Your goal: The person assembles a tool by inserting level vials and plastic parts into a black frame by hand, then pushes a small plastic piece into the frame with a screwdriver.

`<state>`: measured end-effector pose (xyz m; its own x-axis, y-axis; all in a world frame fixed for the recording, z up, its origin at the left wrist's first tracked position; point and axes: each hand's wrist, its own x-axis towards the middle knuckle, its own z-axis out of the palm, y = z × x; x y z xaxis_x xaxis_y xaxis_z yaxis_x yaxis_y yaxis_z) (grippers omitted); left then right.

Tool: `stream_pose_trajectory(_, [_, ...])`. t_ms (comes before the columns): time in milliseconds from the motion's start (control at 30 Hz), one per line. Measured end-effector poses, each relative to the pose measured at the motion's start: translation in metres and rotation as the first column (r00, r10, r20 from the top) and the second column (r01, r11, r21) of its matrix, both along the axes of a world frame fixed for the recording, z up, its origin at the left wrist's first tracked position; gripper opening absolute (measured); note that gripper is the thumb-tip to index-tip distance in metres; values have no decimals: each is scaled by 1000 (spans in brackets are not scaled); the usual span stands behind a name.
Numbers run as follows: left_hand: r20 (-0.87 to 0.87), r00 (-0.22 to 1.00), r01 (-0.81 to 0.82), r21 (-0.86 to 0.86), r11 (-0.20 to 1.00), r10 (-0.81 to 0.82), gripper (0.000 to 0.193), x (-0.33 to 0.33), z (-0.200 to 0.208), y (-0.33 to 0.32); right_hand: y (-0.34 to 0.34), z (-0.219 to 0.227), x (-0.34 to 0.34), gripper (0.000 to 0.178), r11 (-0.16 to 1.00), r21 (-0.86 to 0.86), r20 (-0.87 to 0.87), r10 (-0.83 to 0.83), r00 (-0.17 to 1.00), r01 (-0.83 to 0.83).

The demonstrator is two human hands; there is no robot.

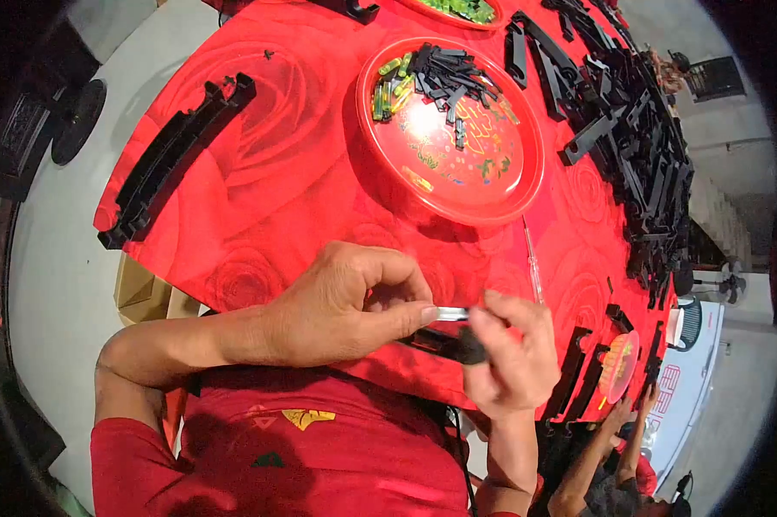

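Observation:
My left hand [354, 303] is closed, pinching a small pale, shiny strip-like piece [451, 314] between thumb and forefinger. At that piece's dark far end, my right hand [518, 353] closes its thumb and fingers; motion blurs it, and what exactly lies in its fingertips is partly hidden. Beneath both hands a black plastic bar [436, 343] shows in part near the table's front edge. Beyond the hands stands a round red tray [397, 194] with small black pieces [453, 77] heaped in it. Small yellow-green vials [392, 88] lie beside them.
A long black plastic part [177, 159] lies on the left of the red tablecloth [302, 155]. Black parts [630, 146] pile up along the right. A thin clear stick [532, 258] lies by the tray. At lower right, another person's arms [608, 439] reach toward a pink tray [618, 366].

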<state>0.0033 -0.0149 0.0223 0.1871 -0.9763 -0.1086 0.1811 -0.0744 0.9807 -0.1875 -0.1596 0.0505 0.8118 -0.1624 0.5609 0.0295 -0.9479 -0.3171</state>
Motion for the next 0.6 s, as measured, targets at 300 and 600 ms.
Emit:
stream_pose_trajectory(300, [552, 829, 102, -299, 949, 85, 24, 3, -8, -6, 17, 14, -29, 8, 535, 770, -302, -176, 937, 348])
stream_pose_trajectory(600, [895, 436, 311, -52, 949, -93, 32, -16, -15, -4, 16, -4, -61, 19, 677, 630, -394, -143, 908, 381])
